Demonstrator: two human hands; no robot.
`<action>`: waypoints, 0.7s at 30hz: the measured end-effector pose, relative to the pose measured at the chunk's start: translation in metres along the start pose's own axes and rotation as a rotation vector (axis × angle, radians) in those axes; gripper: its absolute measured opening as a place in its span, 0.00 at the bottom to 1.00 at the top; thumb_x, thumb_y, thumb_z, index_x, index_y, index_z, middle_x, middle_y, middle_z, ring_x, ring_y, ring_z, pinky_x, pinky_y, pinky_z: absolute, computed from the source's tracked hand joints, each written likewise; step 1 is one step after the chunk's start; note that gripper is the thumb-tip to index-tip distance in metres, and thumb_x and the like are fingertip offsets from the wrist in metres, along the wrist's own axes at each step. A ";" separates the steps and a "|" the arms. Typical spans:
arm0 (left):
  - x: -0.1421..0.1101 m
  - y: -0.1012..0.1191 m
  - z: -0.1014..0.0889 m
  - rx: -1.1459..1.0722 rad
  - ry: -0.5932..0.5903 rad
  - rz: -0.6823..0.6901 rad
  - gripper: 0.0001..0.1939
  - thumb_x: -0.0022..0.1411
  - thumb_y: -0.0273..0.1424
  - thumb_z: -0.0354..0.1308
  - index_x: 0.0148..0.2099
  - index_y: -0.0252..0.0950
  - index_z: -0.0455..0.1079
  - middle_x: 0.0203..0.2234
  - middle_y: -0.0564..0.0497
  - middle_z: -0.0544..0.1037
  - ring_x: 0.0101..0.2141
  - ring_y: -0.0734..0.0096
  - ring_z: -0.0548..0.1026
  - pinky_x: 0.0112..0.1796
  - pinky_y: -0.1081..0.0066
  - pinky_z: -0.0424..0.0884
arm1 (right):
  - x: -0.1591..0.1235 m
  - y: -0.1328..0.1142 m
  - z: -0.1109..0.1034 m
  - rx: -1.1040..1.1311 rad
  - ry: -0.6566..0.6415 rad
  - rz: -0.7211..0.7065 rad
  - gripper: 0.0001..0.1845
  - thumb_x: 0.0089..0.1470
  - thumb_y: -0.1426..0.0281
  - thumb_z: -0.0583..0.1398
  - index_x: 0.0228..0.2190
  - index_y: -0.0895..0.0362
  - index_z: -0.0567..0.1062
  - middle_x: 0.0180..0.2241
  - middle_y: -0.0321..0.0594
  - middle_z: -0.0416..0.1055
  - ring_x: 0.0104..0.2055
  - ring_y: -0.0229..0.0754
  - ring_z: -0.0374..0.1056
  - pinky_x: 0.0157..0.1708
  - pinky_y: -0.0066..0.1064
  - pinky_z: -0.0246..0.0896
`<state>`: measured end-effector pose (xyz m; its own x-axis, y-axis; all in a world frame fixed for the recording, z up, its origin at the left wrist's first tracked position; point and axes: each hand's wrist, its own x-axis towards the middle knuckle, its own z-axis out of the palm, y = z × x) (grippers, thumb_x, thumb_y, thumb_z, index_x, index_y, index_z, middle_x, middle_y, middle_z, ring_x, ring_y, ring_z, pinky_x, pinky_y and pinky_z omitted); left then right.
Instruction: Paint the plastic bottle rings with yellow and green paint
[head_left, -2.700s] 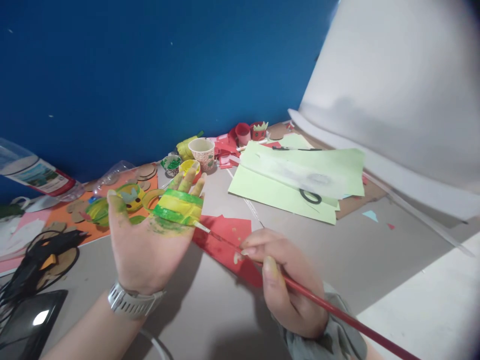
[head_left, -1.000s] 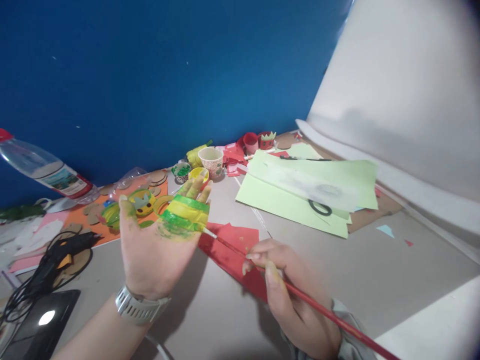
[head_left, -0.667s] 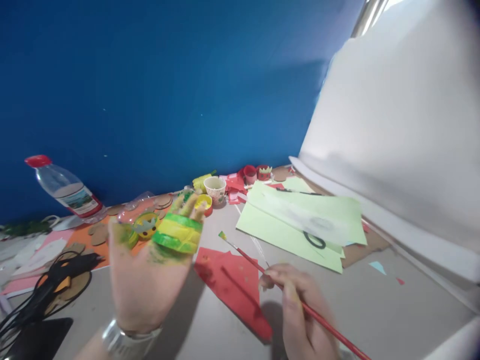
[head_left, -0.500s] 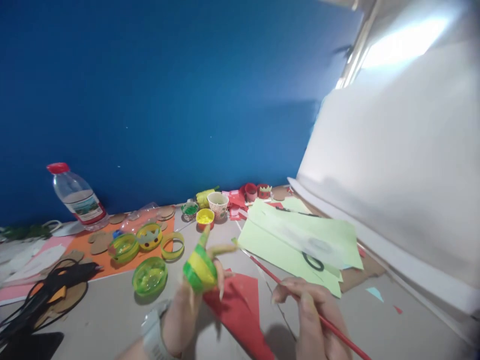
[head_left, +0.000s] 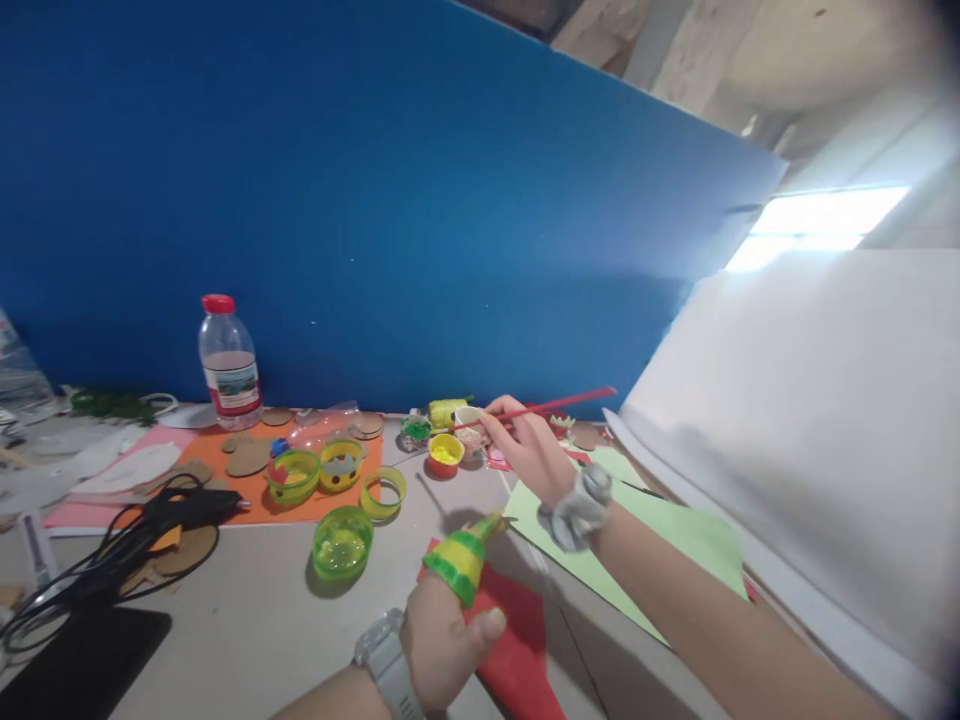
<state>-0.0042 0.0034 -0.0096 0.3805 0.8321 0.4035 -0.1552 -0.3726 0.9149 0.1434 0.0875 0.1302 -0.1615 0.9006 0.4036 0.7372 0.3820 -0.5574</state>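
A green-and-yellow striped painted cone sits over the fingers of my left hand; the thumb sticks out beside it and the fingers are mostly hidden. My right hand pinches a thin red paintbrush, its handle pointing up to the right. The brush's lower end is at the white patterned paper cup, which the hand partly covers. Just left of that cup stand a small cup of yellow paint and a small cup of green paint. Red paper lies under my left hand.
Green plastic dish, yellow-green ring and decorated yellow cup stand on the left. Beyond are a water bottle, orange paper and a black corded tool. Pale green sheets lie right, below a white panel.
My right hand has moved forward and up with the paintbrush, from the near right to the cups. My left hand has turned, tipping the striped cone to the right. The view has shifted.
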 end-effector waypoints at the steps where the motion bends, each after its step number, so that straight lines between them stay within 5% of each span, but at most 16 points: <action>1: 0.000 0.001 -0.001 0.001 0.015 -0.003 0.39 0.61 0.53 0.52 0.67 0.37 0.54 0.63 0.39 0.61 0.63 0.48 0.58 0.62 0.51 0.51 | 0.018 0.002 0.009 -0.010 -0.033 -0.005 0.16 0.63 0.60 0.54 0.37 0.60 0.71 0.29 0.35 0.69 0.29 0.35 0.67 0.34 0.32 0.66; 8: 0.004 0.005 -0.002 -0.053 0.074 -0.008 0.29 0.66 0.48 0.49 0.62 0.37 0.61 0.56 0.41 0.70 0.55 0.55 0.69 0.58 0.57 0.62 | 0.087 0.017 0.061 -0.093 -0.153 0.035 0.16 0.61 0.62 0.57 0.46 0.59 0.71 0.44 0.43 0.71 0.42 0.41 0.70 0.42 0.39 0.70; 21: 0.005 0.011 -0.003 -0.040 0.104 -0.068 0.22 0.66 0.43 0.52 0.58 0.40 0.67 0.52 0.45 0.75 0.53 0.58 0.71 0.57 0.59 0.63 | 0.099 0.019 0.082 -0.070 -0.173 0.046 0.17 0.61 0.62 0.57 0.47 0.59 0.70 0.46 0.44 0.70 0.43 0.42 0.70 0.43 0.40 0.69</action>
<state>-0.0069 0.0042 0.0025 0.2954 0.8937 0.3376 -0.1689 -0.2989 0.9392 0.0876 0.2007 0.0996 -0.2328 0.9412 0.2449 0.7893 0.3300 -0.5178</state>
